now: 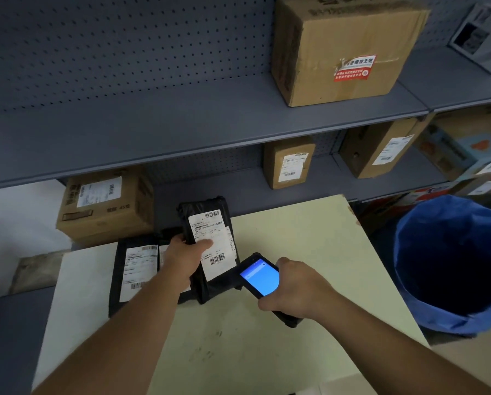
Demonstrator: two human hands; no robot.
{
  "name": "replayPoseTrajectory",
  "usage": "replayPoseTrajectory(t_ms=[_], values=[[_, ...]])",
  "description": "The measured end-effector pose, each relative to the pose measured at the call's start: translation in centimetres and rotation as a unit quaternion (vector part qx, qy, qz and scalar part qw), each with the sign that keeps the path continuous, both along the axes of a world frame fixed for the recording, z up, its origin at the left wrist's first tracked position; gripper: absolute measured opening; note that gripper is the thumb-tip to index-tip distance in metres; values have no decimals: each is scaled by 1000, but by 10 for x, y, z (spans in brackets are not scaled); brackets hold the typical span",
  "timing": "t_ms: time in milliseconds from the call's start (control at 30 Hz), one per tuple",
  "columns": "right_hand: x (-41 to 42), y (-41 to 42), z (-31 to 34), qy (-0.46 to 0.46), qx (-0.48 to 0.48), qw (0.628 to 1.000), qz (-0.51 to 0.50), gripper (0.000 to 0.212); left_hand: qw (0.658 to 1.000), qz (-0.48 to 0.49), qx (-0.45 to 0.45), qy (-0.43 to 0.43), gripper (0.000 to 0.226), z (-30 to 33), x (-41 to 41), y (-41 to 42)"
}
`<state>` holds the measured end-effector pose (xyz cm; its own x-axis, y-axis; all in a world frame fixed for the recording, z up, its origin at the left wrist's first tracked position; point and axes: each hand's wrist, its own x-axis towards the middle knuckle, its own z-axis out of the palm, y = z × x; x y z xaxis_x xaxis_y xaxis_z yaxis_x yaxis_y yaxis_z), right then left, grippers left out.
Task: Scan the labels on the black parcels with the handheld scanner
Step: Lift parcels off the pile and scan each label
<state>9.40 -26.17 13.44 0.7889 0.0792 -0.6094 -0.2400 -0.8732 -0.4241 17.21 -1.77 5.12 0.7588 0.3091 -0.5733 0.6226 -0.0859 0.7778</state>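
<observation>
My left hand grips a black parcel and holds it tilted up above the pale table, its white barcode label facing me. My right hand holds the black handheld scanner, whose blue screen is lit; its top end points at the lower edge of that label, nearly touching the parcel. A second black parcel with a white label lies flat on the table to the left. Another parcel lies partly hidden under my left hand.
Grey metal shelves stand behind the table, with cardboard boxes on the upper shelf and more below. A bin with a blue bag stands right of the table.
</observation>
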Motion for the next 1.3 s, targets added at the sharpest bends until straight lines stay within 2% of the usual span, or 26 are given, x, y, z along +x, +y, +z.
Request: replayPoseTrajectory(t_ms=[167, 533, 900, 1300], values=[[7, -24, -12, 1, 8, 1000, -24, 57, 999, -14, -23, 19, 26, -20, 10, -30], [29, -65, -42, 7, 21, 997, -73, 57, 993, -20, -89, 75, 12, -61, 33, -94], [40, -94, -58, 26, 31, 991, -131, 55, 987, -44, -107, 110, 15, -104, 58, -141], [40, -117, -71, 38, 35, 986, -156, 55, 982, -65, -115, 139, 18, -117, 76, -179]])
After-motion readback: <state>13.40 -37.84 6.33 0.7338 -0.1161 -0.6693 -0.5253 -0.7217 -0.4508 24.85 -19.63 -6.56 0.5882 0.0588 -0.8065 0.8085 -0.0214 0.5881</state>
